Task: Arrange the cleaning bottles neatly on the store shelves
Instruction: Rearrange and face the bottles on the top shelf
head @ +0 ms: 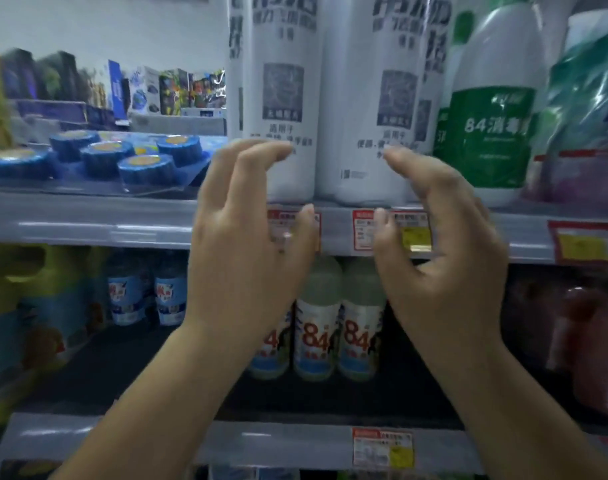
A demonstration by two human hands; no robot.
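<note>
Two tall white cleaning bottles with dark print stand side by side on the upper shelf (87, 223), the left one (278, 81) and the right one (378, 98). My left hand (247, 244) and my right hand (441, 251) are raised in front of their bases, fingers curled and apart, holding nothing. The fingertips are close to the bottles; contact cannot be judged. A white bottle with a green "84" label (493, 126) stands right of them. Small "84" bottles (318, 327) stand on the lower shelf, partly hidden behind my hands.
Blue round toilet-cleaner blocks in a clear pack (122, 157) lie on the upper shelf at left. Yellow jugs (25, 306) and small blue-labelled bottles (146, 296) fill the lower left. Pink and red bottles (579, 334) stand lower right. Red price tags (389, 233) line the shelf edges.
</note>
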